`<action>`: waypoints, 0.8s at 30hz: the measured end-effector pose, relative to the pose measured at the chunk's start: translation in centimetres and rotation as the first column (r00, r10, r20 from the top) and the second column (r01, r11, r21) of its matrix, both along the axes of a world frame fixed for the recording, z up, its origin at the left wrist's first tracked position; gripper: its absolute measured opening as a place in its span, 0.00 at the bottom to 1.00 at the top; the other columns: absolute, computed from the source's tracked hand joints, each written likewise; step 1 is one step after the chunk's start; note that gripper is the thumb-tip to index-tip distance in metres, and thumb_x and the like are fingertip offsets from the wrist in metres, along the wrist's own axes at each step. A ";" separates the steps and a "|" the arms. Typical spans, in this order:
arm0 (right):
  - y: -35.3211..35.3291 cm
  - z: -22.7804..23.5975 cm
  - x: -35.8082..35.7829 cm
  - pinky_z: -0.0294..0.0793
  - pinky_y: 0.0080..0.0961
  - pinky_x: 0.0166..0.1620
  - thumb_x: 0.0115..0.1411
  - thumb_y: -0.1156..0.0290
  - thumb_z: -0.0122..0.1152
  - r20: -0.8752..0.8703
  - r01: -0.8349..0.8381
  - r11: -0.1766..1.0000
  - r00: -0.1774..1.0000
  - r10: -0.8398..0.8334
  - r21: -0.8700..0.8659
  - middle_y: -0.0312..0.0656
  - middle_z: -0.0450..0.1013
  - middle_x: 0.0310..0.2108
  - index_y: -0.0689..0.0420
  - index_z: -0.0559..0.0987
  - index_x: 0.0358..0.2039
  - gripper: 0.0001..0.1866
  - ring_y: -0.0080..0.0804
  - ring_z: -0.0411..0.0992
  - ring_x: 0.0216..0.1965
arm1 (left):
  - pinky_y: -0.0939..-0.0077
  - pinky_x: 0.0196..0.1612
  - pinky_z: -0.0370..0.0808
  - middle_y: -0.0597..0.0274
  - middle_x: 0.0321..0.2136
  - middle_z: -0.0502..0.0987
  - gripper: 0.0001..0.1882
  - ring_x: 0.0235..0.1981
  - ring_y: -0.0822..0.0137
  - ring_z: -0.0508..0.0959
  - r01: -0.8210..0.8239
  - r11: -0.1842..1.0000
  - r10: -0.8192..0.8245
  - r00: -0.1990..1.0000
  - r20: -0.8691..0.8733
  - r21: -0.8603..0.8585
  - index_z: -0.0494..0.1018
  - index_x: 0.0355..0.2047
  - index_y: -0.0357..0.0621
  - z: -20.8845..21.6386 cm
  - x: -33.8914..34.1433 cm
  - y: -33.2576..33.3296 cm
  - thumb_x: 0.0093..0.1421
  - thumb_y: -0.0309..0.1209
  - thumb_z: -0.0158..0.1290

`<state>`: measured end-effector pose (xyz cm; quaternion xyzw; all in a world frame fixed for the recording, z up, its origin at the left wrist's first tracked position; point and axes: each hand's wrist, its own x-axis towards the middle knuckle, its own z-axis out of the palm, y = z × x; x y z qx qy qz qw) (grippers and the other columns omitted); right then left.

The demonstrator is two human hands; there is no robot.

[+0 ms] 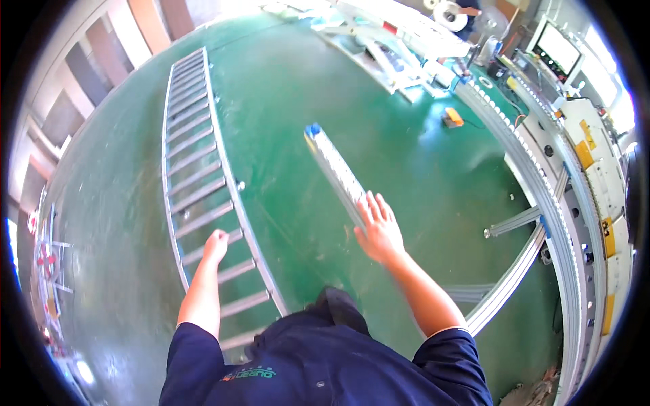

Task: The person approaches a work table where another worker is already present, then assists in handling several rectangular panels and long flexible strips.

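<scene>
My right hand [380, 230] is right of centre, its fingers stretched out. It overlaps the near end of a long silver bar [336, 167] that has a blue and yellow tip pointing away from me. Whether the palm touches the bar or only passes above it, I cannot tell. My left hand [216, 245] is curled into a loose fist, and no object shows in it. Beneath that hand, a long metal ladder-like frame [197, 191] with many rungs lies along the green floor.
A metal-railed conveyor [542, 183] curves along my right side, with a splayed support leg [511, 222]. Beyond it stands a monitor [556, 47]. A yellow-orange foot pedal [453, 118] rests on the floor. White machinery [406, 27] fills the far side, with a person [467, 8] partly visible.
</scene>
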<state>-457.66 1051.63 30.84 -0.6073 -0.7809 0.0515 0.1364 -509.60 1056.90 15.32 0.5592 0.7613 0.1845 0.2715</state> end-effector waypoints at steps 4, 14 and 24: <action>7.7 0.2 -1.0 0.47 0.43 0.71 0.59 0.59 0.59 -0.004 0.080 0.996 0.997 -0.080 -0.033 0.51 0.52 0.70 0.54 0.60 0.67 0.38 0.51 0.46 0.71 | 0.72 0.41 0.77 0.60 0.37 0.79 0.14 0.36 0.69 0.79 0.245 0.964 -0.260 0.803 0.536 0.101 0.73 0.47 0.40 9.1 13.8 16.4 0.66 0.36 0.52; 35.1 -0.5 -10.5 0.44 0.48 0.71 0.62 0.57 0.54 -0.120 -0.124 0.992 0.985 0.122 -0.008 0.54 0.50 0.70 0.57 0.59 0.67 0.36 0.53 0.45 0.71 | 0.57 0.41 0.76 0.45 0.37 0.81 0.19 0.38 0.51 0.81 0.114 0.830 -0.086 0.993 0.077 -0.546 0.77 0.42 0.36 -9.2 -0.7 19.3 0.63 0.40 0.49; 59.9 -4.7 -7.6 0.52 0.48 0.68 0.59 0.58 0.60 -0.224 0.049 0.985 0.971 -0.086 -0.165 0.53 0.58 0.66 0.58 0.65 0.63 0.34 0.53 0.54 0.67 | 0.52 0.47 0.76 0.37 0.41 0.78 0.16 0.44 0.44 0.79 0.075 0.532 -0.199 0.979 -0.039 -0.844 0.78 0.37 0.38 -8.3 -13.0 27.6 0.61 0.37 0.46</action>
